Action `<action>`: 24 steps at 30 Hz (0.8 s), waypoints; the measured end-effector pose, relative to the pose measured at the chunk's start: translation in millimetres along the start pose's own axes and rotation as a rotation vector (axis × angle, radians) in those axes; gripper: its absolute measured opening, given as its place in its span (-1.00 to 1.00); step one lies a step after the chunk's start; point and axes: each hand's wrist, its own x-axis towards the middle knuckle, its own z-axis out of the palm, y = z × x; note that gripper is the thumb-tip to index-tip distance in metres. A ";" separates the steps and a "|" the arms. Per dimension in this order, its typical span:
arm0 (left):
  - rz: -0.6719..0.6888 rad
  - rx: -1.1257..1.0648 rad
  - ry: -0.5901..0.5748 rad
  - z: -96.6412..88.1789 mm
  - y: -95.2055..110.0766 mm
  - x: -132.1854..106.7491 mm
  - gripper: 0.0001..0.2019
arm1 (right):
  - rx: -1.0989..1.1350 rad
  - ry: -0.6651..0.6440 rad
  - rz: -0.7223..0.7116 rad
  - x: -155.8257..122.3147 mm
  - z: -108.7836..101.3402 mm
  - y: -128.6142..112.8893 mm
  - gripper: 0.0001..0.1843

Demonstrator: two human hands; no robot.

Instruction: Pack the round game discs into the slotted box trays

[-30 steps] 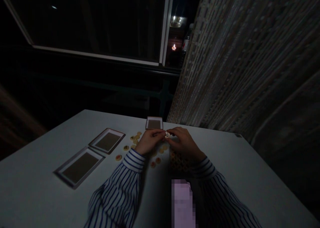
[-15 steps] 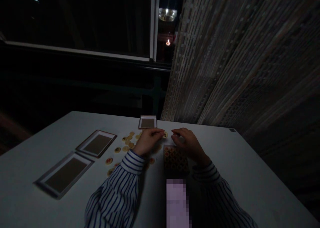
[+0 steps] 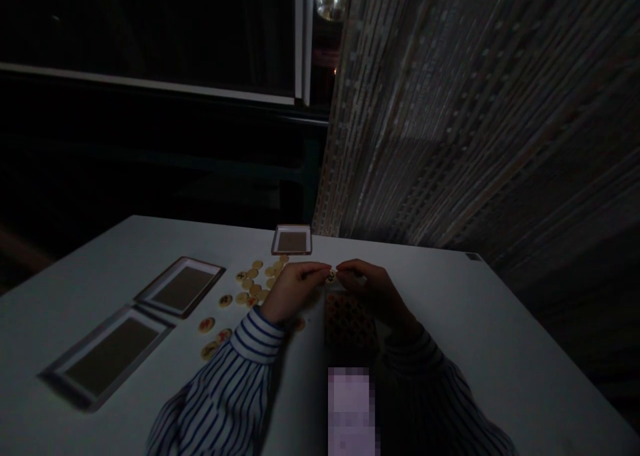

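Between the fingertips of both hands is a round, pale xiangqi piece (image 3: 331,277) with a dark character on its face. My left hand (image 3: 295,288) pinches it from the left. From the right, the thumb and forefinger of my right hand (image 3: 373,288) close on its other edge. Below my right hand stands an open box (image 3: 350,326) filled with rows of xiangqi pieces, dim in shadow. Left of my left hand, several loose pieces (image 3: 255,289) lie scattered, some with red characters, some dark and some plain. My left hand and sleeve hide part of them.
Two shallow framed trays (image 3: 181,288) lie end to end on the left of the white table (image 3: 480,349). A smaller tray (image 3: 293,240) sits at the far edge. A string curtain (image 3: 425,109) hangs beyond the table, beside a dark window (image 3: 150,36). The room is dim.
My right hand has moved left, and its fingertips have come onto the piece held by my left hand. The whole view has shifted slightly.
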 end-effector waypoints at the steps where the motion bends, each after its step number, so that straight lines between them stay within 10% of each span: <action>1: 0.005 0.004 -0.009 0.8 0.6 -0.3 -0.76 | 0.025 -0.013 0.005 -0.5 0.3 0.7 -0.84; 24: -0.075 -0.075 -0.090 -2.2 -0.9 -3.0 -0.68 | 0.151 0.060 0.124 2.0 4.6 -4.9 -0.87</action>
